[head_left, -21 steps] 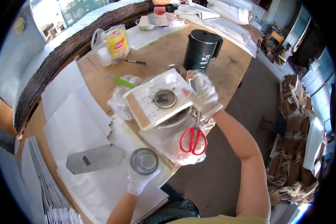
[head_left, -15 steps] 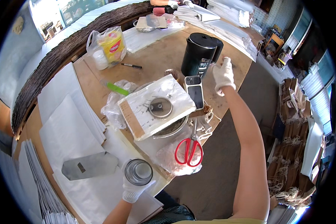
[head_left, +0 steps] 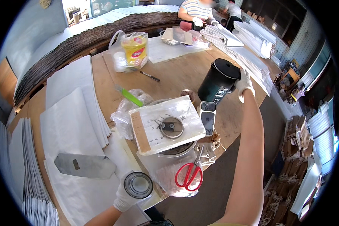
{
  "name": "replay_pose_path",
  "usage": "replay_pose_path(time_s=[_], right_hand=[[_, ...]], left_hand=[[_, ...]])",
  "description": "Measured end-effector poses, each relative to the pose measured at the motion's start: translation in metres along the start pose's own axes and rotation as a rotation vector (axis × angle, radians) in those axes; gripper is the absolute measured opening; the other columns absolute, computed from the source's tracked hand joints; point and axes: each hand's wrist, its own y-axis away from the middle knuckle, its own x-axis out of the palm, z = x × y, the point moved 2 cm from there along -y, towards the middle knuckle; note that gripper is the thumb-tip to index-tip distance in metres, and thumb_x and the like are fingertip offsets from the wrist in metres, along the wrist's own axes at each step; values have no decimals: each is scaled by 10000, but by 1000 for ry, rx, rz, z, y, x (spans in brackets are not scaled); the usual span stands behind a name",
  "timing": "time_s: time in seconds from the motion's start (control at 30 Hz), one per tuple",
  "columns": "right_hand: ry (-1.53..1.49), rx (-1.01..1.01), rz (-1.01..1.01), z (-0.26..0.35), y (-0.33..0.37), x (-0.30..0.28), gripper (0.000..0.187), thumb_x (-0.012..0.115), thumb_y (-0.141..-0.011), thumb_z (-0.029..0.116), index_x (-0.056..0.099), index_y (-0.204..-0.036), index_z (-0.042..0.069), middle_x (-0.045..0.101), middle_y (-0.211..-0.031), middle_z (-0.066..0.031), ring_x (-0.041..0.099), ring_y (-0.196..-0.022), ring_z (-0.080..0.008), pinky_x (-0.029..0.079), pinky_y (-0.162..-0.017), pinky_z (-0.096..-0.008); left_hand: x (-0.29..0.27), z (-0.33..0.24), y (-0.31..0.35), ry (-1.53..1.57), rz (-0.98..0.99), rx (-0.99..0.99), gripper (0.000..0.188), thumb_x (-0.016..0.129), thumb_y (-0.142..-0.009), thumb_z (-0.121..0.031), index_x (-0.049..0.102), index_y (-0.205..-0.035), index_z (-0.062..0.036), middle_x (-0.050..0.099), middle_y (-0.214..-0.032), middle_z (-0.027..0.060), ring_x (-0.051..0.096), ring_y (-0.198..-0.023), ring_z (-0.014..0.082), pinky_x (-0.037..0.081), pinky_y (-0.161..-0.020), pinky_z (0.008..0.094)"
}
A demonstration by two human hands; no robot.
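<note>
We see the gloved right hand [head_left: 245, 83] gripping the handle of a black kettle [head_left: 217, 81] on the wooden table [head_left: 177, 73]. The gloved left hand [head_left: 126, 196] holds a round tin [head_left: 138, 185] near a flat metal blade [head_left: 84, 165]. Red scissors [head_left: 190, 176] lie beside a plastic-wrapped board [head_left: 165, 124]; a phone [head_left: 207, 117] rests just right of it.

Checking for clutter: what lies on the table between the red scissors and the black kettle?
In the head view, between the red scissors and the black kettle lies a phone, beside a metal bowl covered by a plastic-wrapped board.
</note>
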Motion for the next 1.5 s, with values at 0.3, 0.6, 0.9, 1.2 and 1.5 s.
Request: replay_pose_path(time_s=[0.3,0.6,0.9,1.2,1.5], right_hand=[[107,198,26,-8,36,-43,484,806,-868,235,631,-1282,56,543,-1464,-213,589,-1289,-405,521,-1030,-456],[-1049,443,-181,-62,94,-9,178,674,-869,97,676,-1045,68,614,-783,15,528,-673,-107,434,-640,-290],[-1042,371,-443,-99,196,-109,257,640,-878,20,677,-1122,90,623,-878,32,527,-756,-109,455,-723,-299],[-1105,91,-336,-103,329,-246,426,621,-852,104,684,-1267,32,715,-967,-33,621,-766,-143,518,-722,-289],[-958,-45,-131,-24,441,-268,779,886,-768,600,644,-1237,27,584,-708,28,471,-540,-69,330,-486,-232]], left_hand=[[2,-7,-2,73,2,24,779,960,-687,-393,627,-1318,-79,696,-1267,98,616,-1257,280,425,-1175,432],[1,-11,-7,-149,-51,245,1052,1016,-640,-280,396,-1453,-31,683,-1253,139,697,-1147,250,567,-1010,391],[11,-2,-8,45,-61,187,1077,1020,-608,-239,390,-1462,-59,648,-1299,128,665,-1198,264,549,-1044,412],[22,26,-14,228,47,69,1229,1047,-546,-255,313,-1515,-80,541,-1435,120,565,-1323,245,477,-1145,428],[12,14,-12,368,55,212,1408,1057,-513,-219,190,-1619,-133,531,-1450,113,524,-1370,246,430,-1204,447]])
